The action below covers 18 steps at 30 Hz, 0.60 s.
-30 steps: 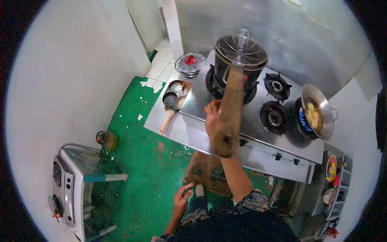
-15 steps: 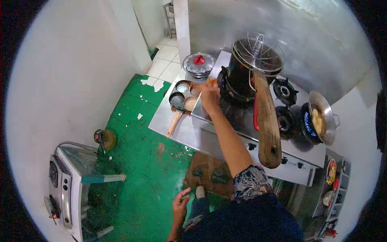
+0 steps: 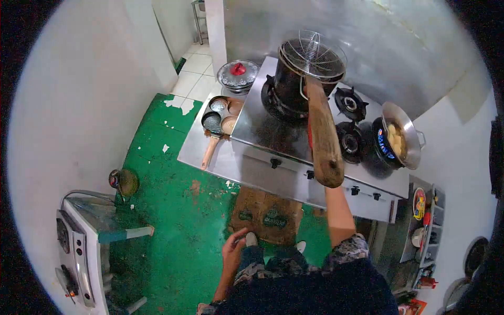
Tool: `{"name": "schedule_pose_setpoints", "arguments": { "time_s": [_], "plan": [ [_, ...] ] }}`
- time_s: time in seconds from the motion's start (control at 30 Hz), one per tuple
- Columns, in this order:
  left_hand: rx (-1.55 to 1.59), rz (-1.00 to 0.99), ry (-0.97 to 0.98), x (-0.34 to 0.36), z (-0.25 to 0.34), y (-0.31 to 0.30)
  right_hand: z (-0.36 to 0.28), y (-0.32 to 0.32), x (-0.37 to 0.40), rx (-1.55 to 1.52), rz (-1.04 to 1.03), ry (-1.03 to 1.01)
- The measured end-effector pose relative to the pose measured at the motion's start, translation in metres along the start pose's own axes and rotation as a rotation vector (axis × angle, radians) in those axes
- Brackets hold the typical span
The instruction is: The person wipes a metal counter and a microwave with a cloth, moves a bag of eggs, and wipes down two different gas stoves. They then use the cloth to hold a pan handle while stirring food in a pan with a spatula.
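My left hand (image 3: 231,245) hangs low over the green floor, fingers apart and nothing in it. My right forearm (image 3: 341,212) reaches up to the stove's front edge. The right hand itself is hidden behind the thick wooden handle (image 3: 325,139) of a wire skimmer, so its fingers and any contents do not show. The skimmer's wire basket (image 3: 314,55) lies across the top of a tall black pot (image 3: 291,86), its handle pointing towards me. To the right, pale yellow pieces (image 3: 396,140) lie in liquid in a wok (image 3: 412,144) over a blue flame.
A pan with round hollows (image 3: 212,122) and a lidded pot (image 3: 238,76) stand left of the stove (image 3: 262,134). Black burners (image 3: 350,104) lie between pot and wok. A smaller cooker (image 3: 79,247) stands lower left, a cardboard mat (image 3: 265,215) by my feet, shelves (image 3: 430,231) right.
My right hand has left the stove's left side, where it touched something orange, and moved right behind the skimmer's handle. The orange thing no longer shows. The view has shifted.
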<state>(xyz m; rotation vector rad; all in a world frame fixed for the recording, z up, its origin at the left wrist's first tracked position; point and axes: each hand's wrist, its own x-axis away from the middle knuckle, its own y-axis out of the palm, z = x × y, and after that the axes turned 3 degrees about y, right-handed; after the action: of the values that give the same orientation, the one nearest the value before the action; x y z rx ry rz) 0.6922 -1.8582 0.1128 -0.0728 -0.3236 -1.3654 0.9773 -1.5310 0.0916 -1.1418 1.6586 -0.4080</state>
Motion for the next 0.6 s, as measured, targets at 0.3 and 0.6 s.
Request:
{"name": "schedule_pose_setpoints", "arguments": {
  "time_s": [0.3, 0.6],
  "plan": [
    [0.02, 0.078, -0.096, 0.009, -0.021, -0.023, -0.193, 0.076, 0.016, -0.107, -0.201, -0.144],
    [-0.046, 0.026, -0.037, -0.015, 0.004, -0.005, -0.202, 0.063, 0.02, -0.129, -0.144, -0.278]
  ]
}}
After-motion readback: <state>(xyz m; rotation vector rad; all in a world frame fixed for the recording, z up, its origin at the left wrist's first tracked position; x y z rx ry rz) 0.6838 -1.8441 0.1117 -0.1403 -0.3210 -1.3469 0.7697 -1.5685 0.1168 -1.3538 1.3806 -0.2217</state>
